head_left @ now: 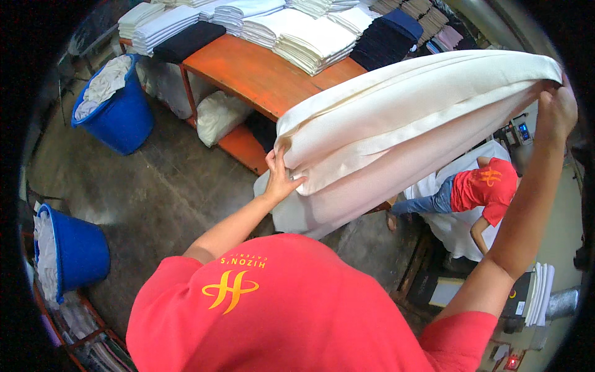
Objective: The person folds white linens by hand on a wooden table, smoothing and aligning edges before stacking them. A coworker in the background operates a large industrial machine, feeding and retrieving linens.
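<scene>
A: Biggest first: what could go wrong?

B: The grey floor (186, 192) in front of the orange table (254, 77) is the main worry, I'd say. If either end of the white cloth (409, 124) slipped, its hanging edge could drop there and get dirty. A loose hold would cause that.

A: And where exactly is that cloth?

B: Stretched up in the air, across the view of the table's right end. I can't tell whether it touches the table. Swung too wide, it might knock the folded linen; swung rightward, it might brush the co-worker (483, 192) in a red shirt, bending to the right of the table.

A: What about the surface and the room?

B: The tabletop is flat, its orange worn in places. Left of the table is one blue tub (127, 121) of pale cloth; farther from it, toward the person wearing the camera, a second blue tub (83, 248) is filled likewise. A white bundle (223, 118) sits beneath the tabletop. On top, the white stacks (313, 43) line the far side, with a dark navy stack (384, 46) to their right.

A: Smallest last: the hands?

B: The left hand (281, 180), nearer the table, is spread, thumb apart from fingers, touching the cloth's left end. The right hand (558, 111), raised well right of the table, pinches the other end, fingers curled round it.
</scene>
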### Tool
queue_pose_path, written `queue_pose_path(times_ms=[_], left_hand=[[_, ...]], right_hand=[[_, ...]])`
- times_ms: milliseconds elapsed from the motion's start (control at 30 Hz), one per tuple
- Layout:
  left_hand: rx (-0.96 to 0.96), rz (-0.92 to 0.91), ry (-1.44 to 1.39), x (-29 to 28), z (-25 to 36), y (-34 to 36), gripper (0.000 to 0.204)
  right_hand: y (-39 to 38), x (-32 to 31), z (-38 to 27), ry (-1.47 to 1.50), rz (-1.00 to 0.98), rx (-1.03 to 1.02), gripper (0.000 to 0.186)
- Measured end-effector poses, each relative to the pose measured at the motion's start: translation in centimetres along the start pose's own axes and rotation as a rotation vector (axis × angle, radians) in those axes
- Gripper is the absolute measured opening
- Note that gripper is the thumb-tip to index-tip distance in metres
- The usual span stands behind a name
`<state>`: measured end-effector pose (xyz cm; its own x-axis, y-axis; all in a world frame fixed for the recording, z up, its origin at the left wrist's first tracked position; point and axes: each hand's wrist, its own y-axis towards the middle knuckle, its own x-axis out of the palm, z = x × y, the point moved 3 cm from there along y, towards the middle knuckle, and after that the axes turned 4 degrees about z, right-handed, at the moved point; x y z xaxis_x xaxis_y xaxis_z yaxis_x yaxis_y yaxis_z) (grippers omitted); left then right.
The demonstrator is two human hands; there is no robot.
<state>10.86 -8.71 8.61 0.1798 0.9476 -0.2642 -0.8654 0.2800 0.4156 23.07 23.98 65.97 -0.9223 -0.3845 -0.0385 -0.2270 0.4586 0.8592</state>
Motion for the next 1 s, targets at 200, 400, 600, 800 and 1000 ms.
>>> queue_pose_path(times_ms=[200,400,600,800,1000], left_hand=[[0.034,-0.069,-0.103,-1.3,-2.4,3.5,0.071],[-0.22,-0.368,-0.324,-8.1,-0.6,8.5,0.075],[-0.053,-0.536,0.053,-5.8,0.9,4.4,0.064],[-0.118,-0.372,0.067,-4.1,0.2,3.2,0.042],[0.197,-0.386,0.261,-7.4,2.4,4.0,0.022]], right_hand=[[1.6,-4.1,0.9,0.261,0.181,0.231,0.031],[1.7,-10.6,6.9,0.204,0.25,0.382,0.027],[-0.4,-14.2,10.3,0.2,0.264,0.405,0.026],[-1.4,-14.6,7.5,0.022,0.205,0.29,0.025],[-3.3,-17.3,4.5,-1.064,-0.096,-0.181,0.023]])
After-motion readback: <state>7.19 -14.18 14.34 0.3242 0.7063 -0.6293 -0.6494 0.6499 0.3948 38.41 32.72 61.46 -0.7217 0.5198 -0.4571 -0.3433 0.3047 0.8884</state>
